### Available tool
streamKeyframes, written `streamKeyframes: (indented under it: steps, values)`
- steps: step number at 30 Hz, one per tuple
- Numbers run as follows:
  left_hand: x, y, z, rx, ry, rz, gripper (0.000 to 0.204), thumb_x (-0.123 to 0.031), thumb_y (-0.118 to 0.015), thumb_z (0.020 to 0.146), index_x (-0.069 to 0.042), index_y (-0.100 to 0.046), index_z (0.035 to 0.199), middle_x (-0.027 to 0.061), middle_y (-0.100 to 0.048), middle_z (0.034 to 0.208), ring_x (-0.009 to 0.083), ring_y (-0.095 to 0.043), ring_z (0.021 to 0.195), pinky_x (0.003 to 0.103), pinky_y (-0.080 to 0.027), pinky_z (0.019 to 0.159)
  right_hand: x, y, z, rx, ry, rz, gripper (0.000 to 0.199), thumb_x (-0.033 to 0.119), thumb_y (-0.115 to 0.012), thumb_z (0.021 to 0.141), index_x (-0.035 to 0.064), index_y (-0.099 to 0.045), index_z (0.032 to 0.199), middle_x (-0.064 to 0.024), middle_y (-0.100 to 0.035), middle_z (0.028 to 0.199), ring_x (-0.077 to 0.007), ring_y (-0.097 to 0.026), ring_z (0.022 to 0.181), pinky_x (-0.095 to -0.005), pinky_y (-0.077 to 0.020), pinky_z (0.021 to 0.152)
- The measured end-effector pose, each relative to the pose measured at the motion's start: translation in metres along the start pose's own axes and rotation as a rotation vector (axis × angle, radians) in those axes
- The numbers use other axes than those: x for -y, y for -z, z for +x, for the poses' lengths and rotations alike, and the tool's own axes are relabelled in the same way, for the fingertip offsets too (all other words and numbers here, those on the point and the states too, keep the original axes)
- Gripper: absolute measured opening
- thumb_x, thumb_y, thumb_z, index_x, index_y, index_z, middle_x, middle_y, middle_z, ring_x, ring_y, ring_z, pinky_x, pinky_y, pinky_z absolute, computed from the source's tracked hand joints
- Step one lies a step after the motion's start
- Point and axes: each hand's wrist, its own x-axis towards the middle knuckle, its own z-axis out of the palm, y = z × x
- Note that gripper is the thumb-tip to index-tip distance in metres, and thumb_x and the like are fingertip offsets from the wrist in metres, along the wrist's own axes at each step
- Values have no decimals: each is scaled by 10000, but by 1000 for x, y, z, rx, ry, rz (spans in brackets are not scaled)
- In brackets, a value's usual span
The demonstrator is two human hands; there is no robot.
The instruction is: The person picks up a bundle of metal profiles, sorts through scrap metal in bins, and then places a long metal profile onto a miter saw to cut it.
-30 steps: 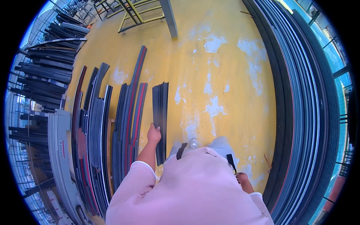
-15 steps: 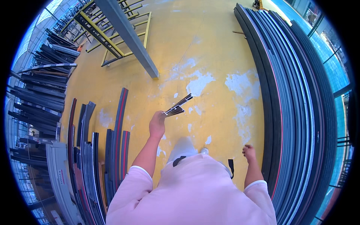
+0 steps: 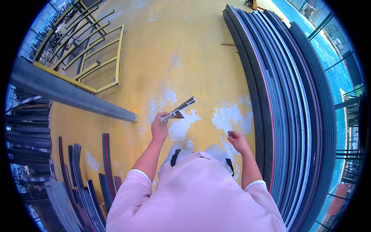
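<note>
1. Nearest to us, our left hand (image 3: 159, 129) is raised in front of our chest, its fingers (image 3: 157, 119) closed around one end of a short bundle of metal strips (image 3: 179, 108).
2. Our right hand (image 3: 238, 141) hangs just off to the side, fingers loosely curled and half open, holding and touching nothing.
3. The strips are thin, grey and shiny, with dark edges; they point up and to the right, away from the left hand, above the yellow floor (image 3: 162, 50) with its worn white patches.
4. At lower left, dark long strips (image 3: 83, 181) lie on the floor.
5. Along the right runs a big stack of long dark profiles (image 3: 286, 96).
6. Farther off at upper left, a grey beam (image 3: 69, 96) crosses before a yellow rack (image 3: 96, 58).
</note>
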Motion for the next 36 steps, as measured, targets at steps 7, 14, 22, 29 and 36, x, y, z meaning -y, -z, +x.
streamKeyframes:
  steps: [7, 14, 22, 29, 36]
  values:
    - [-63, -124, 287, -199, 138, -582, 310, -43, -539, 944, -24, -474, 1247, 95, -583, 1160, 194, -583, 1047, 355, -478, 912, -41, 126, 164, -257, -277, 113, 397, 187, -644, 852, 10, -605, 1205, -137, -679, 1061, -216, -642, 988, -317, -482, 890]
    - [-134, -234, 502, -179, 442, -1064, 292, -74, -481, 981, -53, -440, 1269, 112, -560, 1165, 249, -611, 1032, 468, -530, 901, 152, 266, 461, -271, 32, -87, 471, 207, -657, 845, 51, -556, 1279, -153, -594, 1265, -256, -575, 1135, -336, -450, 956]
    - [-107, -297, 725, -333, 761, -1245, 242, -118, -448, 1000, -9, -506, 1208, 151, -599, 1179, 316, -620, 1059, 554, -487, 968, 297, 397, 766, -521, 140, 268, 327, 166, -488, 974, 13, -579, 1249, -73, -655, 1094, -146, -600, 1000, -278, -458, 891]
    - [-46, -363, 977, -283, 885, -1302, 244, -155, -421, 1014, -2, -532, 1168, 145, -609, 1180, 298, -608, 1081, 485, -508, 951, 421, 457, 951, -108, -83, 886, 312, 267, -479, 1001, 4, -637, 1055, -46, -673, 966, -132, -629, 859, -299, -504, 787]
    - [-40, -434, 1252, -156, 993, -1215, 243, -178, -402, 1019, -33, -530, 1165, 120, -614, 1168, 266, -612, 1043, 412, -538, 868, 537, 516, 1106, -75, 97, 1008, 329, 204, -494, 986, -22, -610, 1194, -66, -676, 986, -148, -626, 844, -306, -499, 797]
